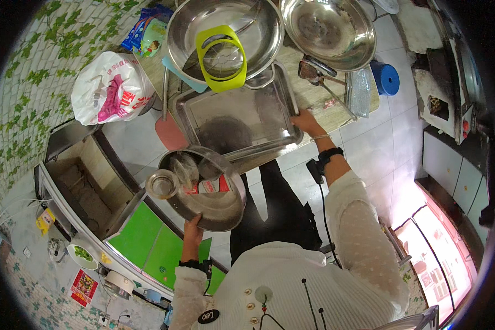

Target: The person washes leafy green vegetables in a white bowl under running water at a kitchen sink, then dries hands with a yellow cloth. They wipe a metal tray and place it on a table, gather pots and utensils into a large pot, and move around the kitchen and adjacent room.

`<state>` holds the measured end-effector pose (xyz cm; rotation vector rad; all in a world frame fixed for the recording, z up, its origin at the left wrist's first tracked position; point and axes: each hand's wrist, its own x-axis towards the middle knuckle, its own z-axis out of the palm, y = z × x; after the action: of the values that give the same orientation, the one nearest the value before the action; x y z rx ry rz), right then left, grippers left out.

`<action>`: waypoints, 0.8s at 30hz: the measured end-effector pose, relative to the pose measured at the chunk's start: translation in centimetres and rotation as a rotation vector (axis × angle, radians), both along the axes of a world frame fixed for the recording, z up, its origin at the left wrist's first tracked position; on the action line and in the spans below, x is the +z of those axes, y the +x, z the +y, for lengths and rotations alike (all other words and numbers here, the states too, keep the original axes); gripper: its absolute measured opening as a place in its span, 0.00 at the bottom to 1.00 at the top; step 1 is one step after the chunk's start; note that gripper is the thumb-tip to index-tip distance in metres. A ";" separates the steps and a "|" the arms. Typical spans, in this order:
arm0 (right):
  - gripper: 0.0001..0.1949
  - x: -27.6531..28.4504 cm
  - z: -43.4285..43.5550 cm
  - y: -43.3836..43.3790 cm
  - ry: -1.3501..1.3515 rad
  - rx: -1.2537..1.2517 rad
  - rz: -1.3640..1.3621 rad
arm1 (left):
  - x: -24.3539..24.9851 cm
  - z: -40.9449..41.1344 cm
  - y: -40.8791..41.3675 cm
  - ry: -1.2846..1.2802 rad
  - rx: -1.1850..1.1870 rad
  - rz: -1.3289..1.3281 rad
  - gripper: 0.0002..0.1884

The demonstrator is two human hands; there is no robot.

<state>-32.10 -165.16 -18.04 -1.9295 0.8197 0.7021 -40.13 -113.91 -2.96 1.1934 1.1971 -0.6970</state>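
Observation:
My left hand (194,227) grips the near rim of a round metal basin (214,210), held tilted beside the table's left front corner. Inside the basin lie a red and white packet (208,185) and clear glass or plastic ware (185,170); a small round container (162,184) shows at its left rim. My right hand (306,123) holds the right edge of a rectangular metal tray (268,107) on the table. Behind the tray stands a large steel pot (258,37) with a lime-green apple slicer (242,62) across its rim.
A second steel basin (354,41), metal utensils (334,97) and a blue roll (384,78) are at the back right. A white plastic bag (111,90) stands left of the table. An open cabinet compartment (86,189) and green doors (148,243) lie at left.

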 end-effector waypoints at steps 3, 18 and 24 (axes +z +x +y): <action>0.27 -1.2 0.8 -3.6 0.154 -0.074 -0.032 | 2.3 -0.3 0.9 0.052 -0.049 -0.031 0.17; 0.09 22.9 4.8 -32.2 -0.014 -0.834 0.017 | -6.9 9.7 5.9 -0.062 -0.392 -0.163 0.21; 0.10 39.4 8.0 -43.9 -0.752 -0.829 -0.250 | -12.6 2.8 10.8 -0.194 -0.394 -0.039 0.18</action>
<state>-75.95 -157.12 21.38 -1.9560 1.7207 -0.4021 -29.34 -111.09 -15.54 1.2839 0.8451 -1.0540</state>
